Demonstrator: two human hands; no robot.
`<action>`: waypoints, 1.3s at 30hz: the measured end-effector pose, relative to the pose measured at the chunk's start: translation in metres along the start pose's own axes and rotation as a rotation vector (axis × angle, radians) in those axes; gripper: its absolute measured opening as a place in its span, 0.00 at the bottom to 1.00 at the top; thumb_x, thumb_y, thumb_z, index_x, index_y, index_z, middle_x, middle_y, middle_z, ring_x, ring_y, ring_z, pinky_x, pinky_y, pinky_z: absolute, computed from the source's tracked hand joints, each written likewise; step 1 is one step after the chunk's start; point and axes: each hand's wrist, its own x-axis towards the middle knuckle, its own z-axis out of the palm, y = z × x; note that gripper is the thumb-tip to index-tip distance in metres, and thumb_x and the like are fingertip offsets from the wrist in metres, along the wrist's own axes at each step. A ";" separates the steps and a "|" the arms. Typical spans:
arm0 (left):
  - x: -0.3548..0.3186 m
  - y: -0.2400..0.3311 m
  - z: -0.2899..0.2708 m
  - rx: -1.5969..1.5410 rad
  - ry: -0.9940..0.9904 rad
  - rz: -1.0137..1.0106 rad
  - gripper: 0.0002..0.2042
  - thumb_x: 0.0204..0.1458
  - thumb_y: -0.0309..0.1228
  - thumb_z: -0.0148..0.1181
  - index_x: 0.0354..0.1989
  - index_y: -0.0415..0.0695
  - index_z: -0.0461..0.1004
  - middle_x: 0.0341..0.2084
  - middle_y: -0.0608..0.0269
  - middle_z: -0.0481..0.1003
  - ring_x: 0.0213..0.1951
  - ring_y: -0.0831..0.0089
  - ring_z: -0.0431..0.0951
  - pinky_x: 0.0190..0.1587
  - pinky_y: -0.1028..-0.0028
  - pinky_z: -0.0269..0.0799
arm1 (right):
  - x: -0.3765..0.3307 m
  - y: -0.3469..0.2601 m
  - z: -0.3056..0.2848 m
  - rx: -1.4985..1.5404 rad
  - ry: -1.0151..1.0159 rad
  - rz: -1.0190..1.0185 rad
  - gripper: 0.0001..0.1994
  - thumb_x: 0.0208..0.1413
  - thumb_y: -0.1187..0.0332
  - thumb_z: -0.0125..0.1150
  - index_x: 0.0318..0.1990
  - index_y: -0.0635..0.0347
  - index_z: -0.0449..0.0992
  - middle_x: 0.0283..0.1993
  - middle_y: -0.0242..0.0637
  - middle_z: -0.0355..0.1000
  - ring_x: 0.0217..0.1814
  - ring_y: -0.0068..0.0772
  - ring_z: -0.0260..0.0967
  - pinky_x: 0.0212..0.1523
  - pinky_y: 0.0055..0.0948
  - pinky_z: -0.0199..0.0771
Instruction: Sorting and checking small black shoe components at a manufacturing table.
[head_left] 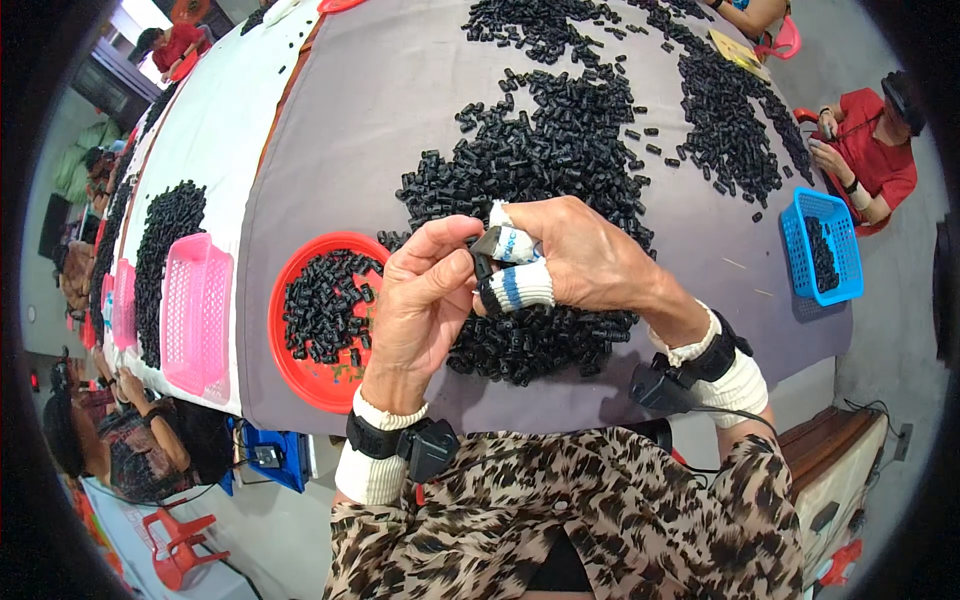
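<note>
1. Patterned shirt [610, 480], the wearer's own: shown nearest the camera, below the table's near edge.
2. Small black piece [482, 267]: held between both hands above the near part of the table; its outline is partly covered by the fingers.
3. Left hand [415, 300]: thumb and forefinger pinched on the piece from the left, presumably to steady it.
4. Right hand [595, 250]: thumb and forefinger closed round the piece from the right; white finger wraps [527, 285] are worn, probably against rubbing.
5. Black heap [545, 150]: spread beneath and beyond the hands, apparently for easy reach.
6. Red tray [300, 375]: set left of the heap, similar pieces likely being kept separate by its rim.
7. Pink basket [190, 315]: stood farther left.
8. Blue basket [840, 290]: placed at right, black pieces contained.
9. Co-worker in red [875, 155]: seated at far right.
</note>
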 end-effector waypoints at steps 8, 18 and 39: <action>0.000 -0.001 -0.001 0.018 0.003 -0.007 0.12 0.50 0.21 0.56 0.44 0.36 0.70 0.38 0.58 0.74 0.39 0.73 0.74 0.43 0.74 0.71 | 0.001 0.003 -0.002 -0.075 -0.032 -0.019 0.19 0.40 0.57 0.68 0.31 0.63 0.71 0.23 0.34 0.68 0.23 0.27 0.64 0.26 0.28 0.63; 0.000 -0.003 0.002 0.053 0.033 0.016 0.13 0.51 0.22 0.55 0.45 0.35 0.70 0.37 0.59 0.74 0.38 0.75 0.74 0.41 0.76 0.72 | 0.001 0.009 0.000 -0.059 -0.059 -0.069 0.17 0.43 0.58 0.66 0.31 0.62 0.71 0.22 0.34 0.69 0.23 0.28 0.65 0.26 0.29 0.64; -0.002 -0.002 0.006 0.113 0.053 0.003 0.12 0.50 0.21 0.56 0.44 0.34 0.71 0.37 0.59 0.74 0.38 0.76 0.75 0.42 0.77 0.71 | -0.003 0.014 0.004 -0.086 -0.067 -0.073 0.16 0.44 0.59 0.65 0.33 0.63 0.72 0.25 0.37 0.71 0.25 0.32 0.68 0.28 0.29 0.67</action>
